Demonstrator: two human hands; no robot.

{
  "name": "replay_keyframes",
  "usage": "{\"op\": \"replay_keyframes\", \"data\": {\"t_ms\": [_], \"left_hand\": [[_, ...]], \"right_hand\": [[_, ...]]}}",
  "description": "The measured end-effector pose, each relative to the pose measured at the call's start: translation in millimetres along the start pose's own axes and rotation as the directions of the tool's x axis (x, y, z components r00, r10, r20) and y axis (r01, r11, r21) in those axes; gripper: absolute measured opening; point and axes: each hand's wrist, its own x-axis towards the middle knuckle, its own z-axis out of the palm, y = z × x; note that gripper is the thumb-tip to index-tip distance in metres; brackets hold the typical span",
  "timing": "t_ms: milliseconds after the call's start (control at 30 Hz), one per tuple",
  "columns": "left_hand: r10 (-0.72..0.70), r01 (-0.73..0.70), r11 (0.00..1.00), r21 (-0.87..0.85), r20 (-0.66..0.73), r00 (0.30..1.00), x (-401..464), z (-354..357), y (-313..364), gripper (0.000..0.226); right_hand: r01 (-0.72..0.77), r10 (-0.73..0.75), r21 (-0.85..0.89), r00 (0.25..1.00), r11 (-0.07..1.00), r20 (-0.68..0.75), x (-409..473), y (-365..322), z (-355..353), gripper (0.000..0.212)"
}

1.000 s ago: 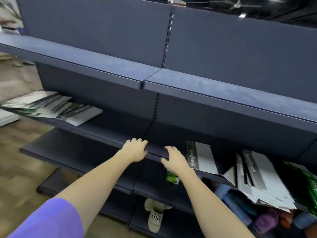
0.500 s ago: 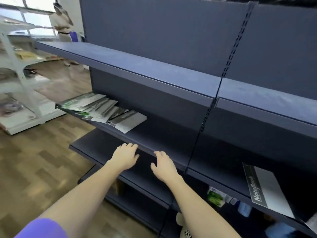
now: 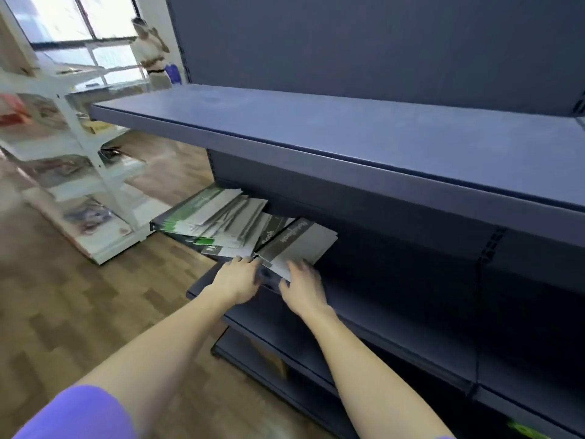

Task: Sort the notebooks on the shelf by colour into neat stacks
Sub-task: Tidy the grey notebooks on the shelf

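A loose pile of notebooks lies on the left end of the middle dark blue shelf; some have green bands, others grey or black bands. The nearest one is a grey-banded notebook at the pile's right edge. My left hand reaches the shelf's front edge, its fingertips at the near corner of that notebook. My right hand lies over the notebook's near right corner, fingers blurred. Whether either hand grips the notebook cannot be seen.
A bare upper shelf overhangs the pile. Lower shelves sit below my arms. A white rack with goods stands at left across a wooden floor. A person stands far back by a window.
The view has swung left along the shelving. Both hands have moved from the bare shelf edge to the notebook pile, now touching the nearest grey-banded notebook.
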Motion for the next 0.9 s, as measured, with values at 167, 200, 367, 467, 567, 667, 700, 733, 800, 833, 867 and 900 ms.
{"op": "replay_keyframes", "data": {"t_ms": [167, 200, 367, 467, 567, 667, 700, 733, 800, 833, 867, 900], "left_hand": [[-0.035, 0.034, 0.999, -0.037, -0.015, 0.999, 30, 5, -39, 0.044], [-0.029, 0.028, 0.998, -0.048, -0.02, 0.999, 35, 8, -45, 0.045], [0.033, -0.04, 0.996, -0.077, -0.093, 0.995, 65, 14, -72, 0.048], [0.032, -0.037, 0.996, -0.076, -0.067, 0.997, 82, 18, -83, 0.056], [0.046, -0.049, 0.996, -0.074, -0.044, 0.998, 93, 26, -87, 0.057], [0.09, -0.09, 0.996, 0.005, -0.123, 0.988, 97, 32, -92, 0.048], [0.109, -0.106, 0.994, 0.028, -0.151, 0.982, 98, 33, -95, 0.045], [0.13, -0.124, 0.991, 0.046, -0.179, 0.975, 99, 32, -98, 0.044], [0.167, -0.158, 0.986, 0.056, -0.228, 0.959, 101, 30, -104, 0.045], [0.185, -0.18, 0.983, 0.042, -0.238, 0.953, 102, 29, -108, 0.045], [0.203, -0.204, 0.979, 0.024, -0.246, 0.948, 102, 28, -111, 0.044], [0.222, -0.227, 0.974, 0.007, -0.247, 0.943, 102, 28, -113, 0.043]], "right_hand": [[-0.039, 0.034, -0.076, 0.997, 0.996, -0.065, 55, -20, 19, 0.048], [-0.047, 0.043, -0.089, 0.998, 0.995, -0.039, 61, -22, 23, 0.053], [-0.105, 0.112, -0.095, 0.991, 0.99, 0.071, 82, -24, 33, 0.063], [-0.12, 0.127, -0.1, 0.99, 0.988, 0.067, 85, -28, 33, 0.059], [-0.159, 0.162, -0.056, 0.985, 0.986, 0.055, 80, -36, 39, 0.055], [-0.195, 0.195, -0.065, 0.981, 0.979, -0.002, 77, -45, 45, 0.05], [-0.211, 0.211, -0.068, 0.977, 0.975, -0.005, 76, -48, 46, 0.049], [-0.225, 0.225, -0.077, 0.974, 0.971, -0.004, 76, -50, 46, 0.048], [-0.251, 0.252, -0.103, 0.968, 0.963, 0.002, 78, -54, 45, 0.045], [-0.269, 0.272, -0.109, 0.962, 0.957, 0.009, 79, -57, 45, 0.043], [-0.287, 0.29, -0.112, 0.957, 0.951, 0.015, 80, -59, 44, 0.042], [-0.299, 0.303, -0.119, 0.953, 0.947, 0.017, 80, -62, 43, 0.04]]}}
